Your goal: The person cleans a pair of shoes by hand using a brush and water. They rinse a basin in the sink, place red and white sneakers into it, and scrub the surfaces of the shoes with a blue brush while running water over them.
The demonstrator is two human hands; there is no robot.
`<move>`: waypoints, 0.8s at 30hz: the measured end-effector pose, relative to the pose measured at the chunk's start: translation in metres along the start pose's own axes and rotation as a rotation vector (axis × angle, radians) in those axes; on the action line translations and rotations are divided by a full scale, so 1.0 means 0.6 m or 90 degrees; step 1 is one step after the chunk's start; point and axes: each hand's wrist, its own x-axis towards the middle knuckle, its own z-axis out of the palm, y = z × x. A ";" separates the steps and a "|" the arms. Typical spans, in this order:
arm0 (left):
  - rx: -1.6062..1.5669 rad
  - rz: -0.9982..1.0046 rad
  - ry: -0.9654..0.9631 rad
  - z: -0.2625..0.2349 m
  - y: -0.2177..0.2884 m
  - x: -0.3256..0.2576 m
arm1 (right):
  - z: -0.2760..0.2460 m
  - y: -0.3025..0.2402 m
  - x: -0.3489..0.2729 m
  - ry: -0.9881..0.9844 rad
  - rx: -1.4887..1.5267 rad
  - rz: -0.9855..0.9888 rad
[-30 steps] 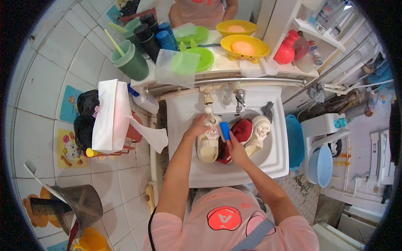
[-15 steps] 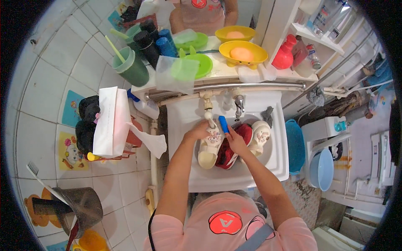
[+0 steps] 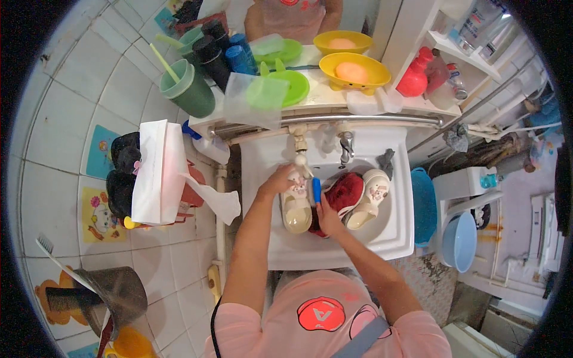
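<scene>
Cream clogs (image 3: 296, 218) (patterned on top), white-edged red shoe (image 3: 346, 190), blue brush (image 3: 317, 190)

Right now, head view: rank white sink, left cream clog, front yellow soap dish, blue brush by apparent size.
1. White sink
2. Left cream clog, front yellow soap dish: too alike to rank; left hand partly hides clog
3. Blue brush

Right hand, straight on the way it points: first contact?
Probably the cream plastic-looking clog in the left hand, blue oblong tool leading from the right hand; depth is unclear, so they may already touch.

Red shoe (image 3: 346, 190) (between clogs (image 3: 293, 204)) blocks sideways passage.
</scene>
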 end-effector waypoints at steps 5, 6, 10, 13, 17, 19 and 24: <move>0.083 -0.011 0.125 0.036 -0.049 -0.018 | -0.014 -0.040 -0.003 0.031 0.014 -0.021; 0.087 -0.060 0.101 0.039 -0.015 -0.002 | -0.038 -0.053 0.026 0.000 -0.002 0.051; 0.087 -0.148 0.086 0.031 -0.008 -0.008 | -0.013 -0.056 0.021 -0.064 -0.027 0.100; 0.098 -0.160 0.095 0.031 0.001 -0.012 | -0.002 -0.023 -0.026 -0.047 0.020 0.053; 0.097 -0.175 0.092 0.032 0.009 -0.007 | -0.019 -0.027 0.017 0.026 -0.039 -0.012; 0.091 -0.165 0.108 0.035 -0.004 -0.010 | -0.020 -0.050 0.028 0.016 -0.028 0.027; 0.070 -0.139 0.120 0.042 -0.018 -0.007 | -0.005 -0.022 -0.038 -0.060 -0.081 0.004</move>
